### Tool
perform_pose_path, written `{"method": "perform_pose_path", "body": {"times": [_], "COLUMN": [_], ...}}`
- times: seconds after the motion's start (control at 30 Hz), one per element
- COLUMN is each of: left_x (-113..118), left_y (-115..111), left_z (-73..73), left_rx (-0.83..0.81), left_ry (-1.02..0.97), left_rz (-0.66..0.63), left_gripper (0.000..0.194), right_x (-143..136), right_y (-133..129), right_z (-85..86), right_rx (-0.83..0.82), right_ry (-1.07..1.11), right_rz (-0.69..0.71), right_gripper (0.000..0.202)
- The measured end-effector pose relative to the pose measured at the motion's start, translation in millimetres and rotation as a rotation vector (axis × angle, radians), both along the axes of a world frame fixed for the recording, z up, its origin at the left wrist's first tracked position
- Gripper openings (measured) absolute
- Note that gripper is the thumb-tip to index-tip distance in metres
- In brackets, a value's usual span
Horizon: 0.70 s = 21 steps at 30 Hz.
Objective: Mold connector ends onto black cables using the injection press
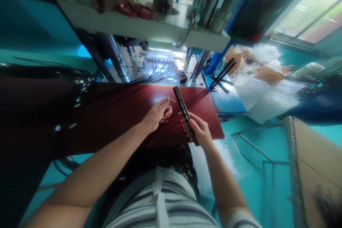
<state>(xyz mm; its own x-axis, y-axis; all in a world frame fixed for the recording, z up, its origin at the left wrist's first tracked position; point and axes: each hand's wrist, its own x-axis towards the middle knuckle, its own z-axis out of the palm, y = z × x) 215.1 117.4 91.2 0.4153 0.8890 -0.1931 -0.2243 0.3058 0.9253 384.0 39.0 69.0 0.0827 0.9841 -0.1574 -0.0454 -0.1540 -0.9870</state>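
My right hand (201, 130) is wrapped round the lower part of a long black bar (182, 105), which is tilted over the red-brown board (128, 114). Several thin black cables (172, 128) with small metal ends meet the bar's left side. Just left of the bar, my left hand (159, 113) is closed, thumb and index finger pinched at a small, thin piece (171, 98) too blurred to identify. More black cables (145, 78) run from the machine's lit plate toward the left over the board's back edge.
A press machine with metal columns (117, 55) stands behind the board. Red-handled scissors (136, 10) lie on its upper beam. Black bars (223, 74) rest on a blue surface (231, 101) at right, near white bags (263, 96). A cardboard box (315, 160) is at lower right.
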Motion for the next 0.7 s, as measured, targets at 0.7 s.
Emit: {"method": "perform_pose_path", "body": {"times": [0.7], "left_x": [10], "left_y": [0], "left_z": [-18.0], "left_rx": [0.247], "left_ry": [0.402], "left_rz": [0.083], "left_gripper": [0.026], "right_x": [0], "right_y": [3], "right_z": [3.9], "right_rx": [0.039], "right_ry": [-0.246], "right_rz": [0.134], "right_gripper": [0.05]}}
